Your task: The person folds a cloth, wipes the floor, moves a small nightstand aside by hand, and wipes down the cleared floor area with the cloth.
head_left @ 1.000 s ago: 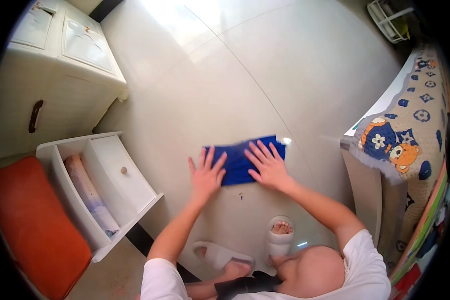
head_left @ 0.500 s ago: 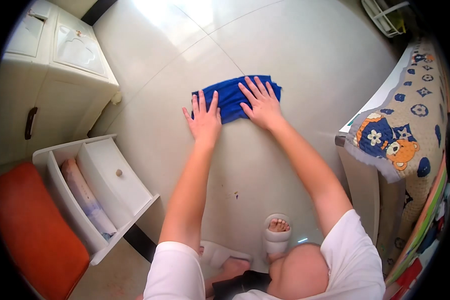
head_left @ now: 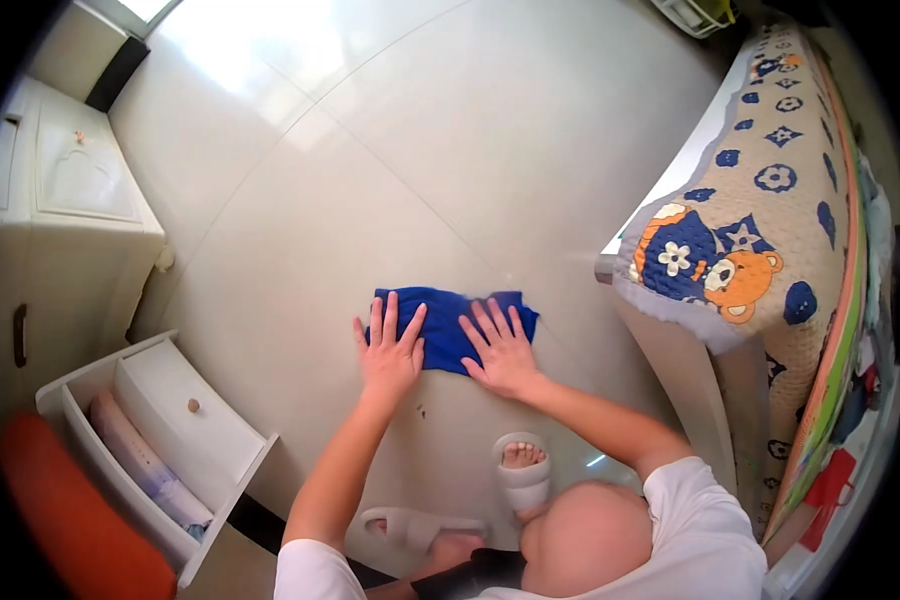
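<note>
A blue cloth (head_left: 444, 325) lies flat on the pale tiled floor (head_left: 350, 220), in front of my feet. My left hand (head_left: 392, 358) presses on its left part, palm down with the fingers spread. On the right part rests my right hand (head_left: 502, 358), also flat with its fingers apart. Neither hand grips the cloth. Some small dark specks (head_left: 421, 410) show on the floor just below the cloth, nearer to me.
At left stand a cream cabinet (head_left: 80, 270), a white drawer unit (head_left: 185, 400) with a round knob, and an orange padded piece (head_left: 70, 510). A bear-patterned quilted cover (head_left: 780, 230) drapes over furniture at right. My slippers (head_left: 526, 485) are below.
Both hands and the blue cloth have come back across the floor toward my feet, and my arms are more bent. My view has also shifted.
</note>
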A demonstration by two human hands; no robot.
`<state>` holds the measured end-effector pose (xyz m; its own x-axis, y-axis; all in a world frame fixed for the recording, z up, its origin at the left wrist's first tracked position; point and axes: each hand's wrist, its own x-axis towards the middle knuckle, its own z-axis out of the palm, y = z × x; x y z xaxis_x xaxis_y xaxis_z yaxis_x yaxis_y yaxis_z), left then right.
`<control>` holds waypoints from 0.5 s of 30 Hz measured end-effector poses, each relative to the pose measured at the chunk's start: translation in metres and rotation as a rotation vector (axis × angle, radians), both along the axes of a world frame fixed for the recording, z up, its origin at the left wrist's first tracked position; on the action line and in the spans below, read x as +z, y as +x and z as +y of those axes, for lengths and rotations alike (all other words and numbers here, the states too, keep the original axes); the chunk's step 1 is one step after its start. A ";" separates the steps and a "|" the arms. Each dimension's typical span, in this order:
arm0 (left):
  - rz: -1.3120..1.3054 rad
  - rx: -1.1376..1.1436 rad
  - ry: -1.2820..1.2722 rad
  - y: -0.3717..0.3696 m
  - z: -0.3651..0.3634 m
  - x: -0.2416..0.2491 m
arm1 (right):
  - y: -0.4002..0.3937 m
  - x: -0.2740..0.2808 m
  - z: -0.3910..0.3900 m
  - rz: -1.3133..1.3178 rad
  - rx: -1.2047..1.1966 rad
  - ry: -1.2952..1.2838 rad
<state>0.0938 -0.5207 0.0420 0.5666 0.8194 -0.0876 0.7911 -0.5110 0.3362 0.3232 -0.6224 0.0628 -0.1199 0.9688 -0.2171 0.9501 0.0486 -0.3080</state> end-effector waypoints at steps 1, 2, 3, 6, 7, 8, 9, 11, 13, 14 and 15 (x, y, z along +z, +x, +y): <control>0.007 0.005 0.008 0.001 0.000 0.003 | 0.003 0.004 0.016 0.051 -0.008 0.033; 0.021 0.020 0.009 0.001 -0.002 0.004 | 0.006 0.006 0.034 0.080 -0.044 0.085; 0.034 0.033 0.013 0.003 -0.002 0.004 | 0.013 0.001 0.056 0.057 -0.036 0.132; 0.051 0.131 0.002 0.026 0.009 0.012 | 0.042 -0.008 0.126 0.022 0.038 0.279; 0.042 0.170 -0.003 0.039 0.018 0.016 | 0.052 -0.011 0.143 0.005 0.006 0.292; 0.036 0.215 -0.008 0.049 0.028 0.018 | 0.059 -0.014 0.157 -0.007 -0.020 0.305; 0.050 0.213 0.005 0.059 0.039 0.017 | 0.067 -0.018 0.166 -0.023 -0.051 0.341; 0.058 0.235 -0.011 0.084 0.056 0.015 | 0.082 -0.023 0.176 -0.073 -0.136 0.369; 0.028 0.216 0.000 0.106 0.066 0.012 | 0.099 -0.026 0.180 -0.107 -0.239 0.379; 0.031 0.187 0.008 0.115 0.069 0.010 | 0.109 -0.026 0.180 -0.139 -0.282 0.394; 0.035 0.158 0.015 0.124 0.070 0.011 | 0.121 -0.028 0.177 -0.155 -0.323 0.400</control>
